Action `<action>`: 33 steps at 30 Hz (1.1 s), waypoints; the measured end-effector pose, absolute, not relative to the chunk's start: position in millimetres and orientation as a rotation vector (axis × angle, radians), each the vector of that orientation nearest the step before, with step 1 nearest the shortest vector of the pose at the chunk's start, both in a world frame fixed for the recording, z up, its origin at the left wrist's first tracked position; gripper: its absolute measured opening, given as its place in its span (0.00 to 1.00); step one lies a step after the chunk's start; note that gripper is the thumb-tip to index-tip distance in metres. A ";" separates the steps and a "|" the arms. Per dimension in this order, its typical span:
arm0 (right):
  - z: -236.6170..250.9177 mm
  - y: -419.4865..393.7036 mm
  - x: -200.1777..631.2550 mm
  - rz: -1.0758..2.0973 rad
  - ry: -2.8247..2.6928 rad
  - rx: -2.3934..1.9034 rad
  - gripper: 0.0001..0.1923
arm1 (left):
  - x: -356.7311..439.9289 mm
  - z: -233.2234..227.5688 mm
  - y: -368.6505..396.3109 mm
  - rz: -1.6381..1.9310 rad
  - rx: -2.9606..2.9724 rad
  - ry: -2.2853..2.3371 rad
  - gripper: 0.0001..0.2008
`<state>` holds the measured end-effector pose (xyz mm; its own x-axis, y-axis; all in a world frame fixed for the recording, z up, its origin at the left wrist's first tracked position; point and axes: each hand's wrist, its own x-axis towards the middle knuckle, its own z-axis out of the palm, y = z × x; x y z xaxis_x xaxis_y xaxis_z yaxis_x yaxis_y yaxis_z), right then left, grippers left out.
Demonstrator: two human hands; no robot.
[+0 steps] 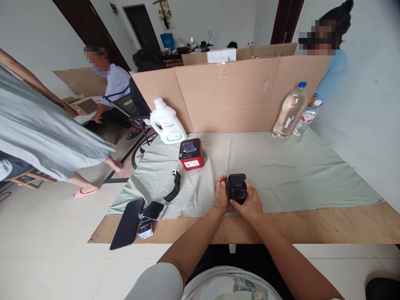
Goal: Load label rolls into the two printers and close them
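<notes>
Just below frame centre, the small black box [236, 187] sits between both hands: right hand [250, 205] grips it, left hand [221, 195] touches its side, fingers curled

White walls [37, 37] close in a bright, evenly lit room with a pale tiled floor [53, 254], and a dark doorway [142, 25] opens at the back beside a dark brown door [90, 29]. A wooden tabletop [343, 225] carries a pale green cloth [296, 166], fenced behind by a folded cardboard screen [231, 96]. Far back, a scooter [201, 43] stands by the wall, and a poster [164, 13] hangs above it.
</notes>
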<state>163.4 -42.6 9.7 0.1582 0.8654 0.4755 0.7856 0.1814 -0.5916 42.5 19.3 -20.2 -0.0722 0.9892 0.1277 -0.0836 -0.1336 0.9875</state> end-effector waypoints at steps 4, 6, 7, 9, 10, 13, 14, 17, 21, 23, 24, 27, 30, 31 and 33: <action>11.6 -39.7 149.5 0.068 -1.584 -1.711 0.51 | 40.2 -22.9 21.5 1.377 1.258 1.127 0.28; 13.2 -37.3 149.4 0.061 -1.574 -1.722 0.50 | 38.9 -23.1 21.2 1.383 1.264 1.120 0.28; 14.0 -35.9 151.5 0.062 -1.567 -1.726 0.50 | 38.2 -22.9 20.6 1.385 1.266 1.115 0.28; 15.2 -31.5 160.8 0.071 -1.549 -1.735 0.49 | 37.0 -21.5 18.1 1.387 1.271 1.123 0.27; 15.7 -27.9 168.4 0.076 -1.537 -1.738 0.49 | 36.6 -20.1 16.4 1.377 1.287 1.140 0.26; 18.2 -6.9 204.0 0.064 -1.479 -1.744 0.48 | 37.5 -12.6 8.9 1.228 1.496 1.233 0.26; 19.9 4.0 219.8 0.049 -1.445 -1.751 0.48 | 38.9 -8.9 5.9 1.125 1.640 1.255 0.26; 28.4 46.0 273.1 0.001 -1.280 -1.811 0.48 | 46.0 3.0 -3.2 0.683 2.168 1.190 0.27; 40.2 99.2 337.8 0.019 -0.989 -2.031 0.51 | 53.7 12.0 -10.6 0.247 2.541 1.026 0.26; 41.5 114.4 359.2 0.035 -0.900 -2.108 0.51 | 53.8 12.1 -11.5 0.215 2.573 1.011 0.26; 40.7 118.7 366.6 0.040 -0.875 -2.126 0.51 | 53.2 11.6 -11.5 0.218 2.574 1.007 0.26; 34.7 122.6 378.8 0.046 -0.839 -2.136 0.51 | 50.5 11.7 -10.6 0.229 2.562 0.998 0.26; 29.1 120.5 384.1 0.074 -0.840 -2.140 0.54 | 49.9 15.3 -10.9 0.245 2.528 0.998 0.26; 27.9 119.2 385.4 0.095 -0.856 -2.142 0.55 | 50.4 16.3 -11.7 0.254 2.509 0.997 0.26; 25.4 116.0 387.0 0.135 -0.883 -2.154 0.59 | 51.5 16.6 -13.7 0.297 2.460 0.987 0.26</action>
